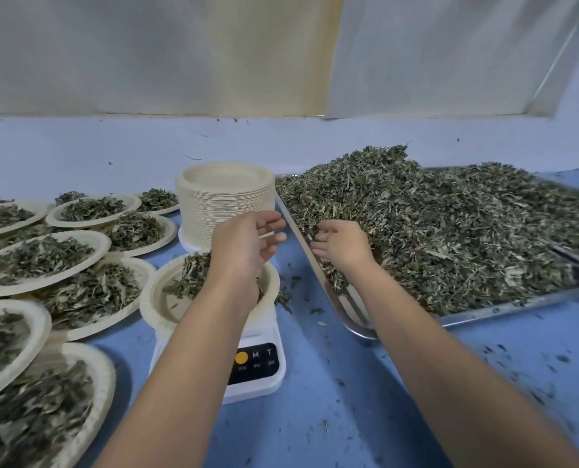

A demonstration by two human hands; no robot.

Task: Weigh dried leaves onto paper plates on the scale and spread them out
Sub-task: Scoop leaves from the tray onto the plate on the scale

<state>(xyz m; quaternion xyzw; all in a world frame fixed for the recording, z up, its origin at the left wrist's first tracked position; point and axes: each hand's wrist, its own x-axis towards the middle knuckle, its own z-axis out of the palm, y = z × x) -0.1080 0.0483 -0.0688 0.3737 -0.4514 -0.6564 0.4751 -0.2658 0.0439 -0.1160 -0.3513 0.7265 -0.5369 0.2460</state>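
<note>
The left grip (247,244) hangs wide and holds nothing, fingers loose and spread, above the paper plate (148,300) that sits on the white scale (257,369). The right grip (342,246) is palm down at the near left edge of the dried leaves (433,224), its fingers curled into them. How much it has gathered I cannot tell, as the palm hides it.

Those leaves are heaped high in a metal tray (347,309) on the right of the blue tabletop (349,407). The plate on the scale carries only a small clump (188,276), bunched toward its far side, part of it hidden by the left forearm. The scale's display is also behind that arm; only its dark panel with an orange button shows.

Just behind the scale stands a tall stack of clean plates (225,197), close against the tray's left end. To the left lie many filled plates (106,246), overlapping one another, each with leaves spread over it. Loose crumbs of leaf dot the tabletop around the tray.
</note>
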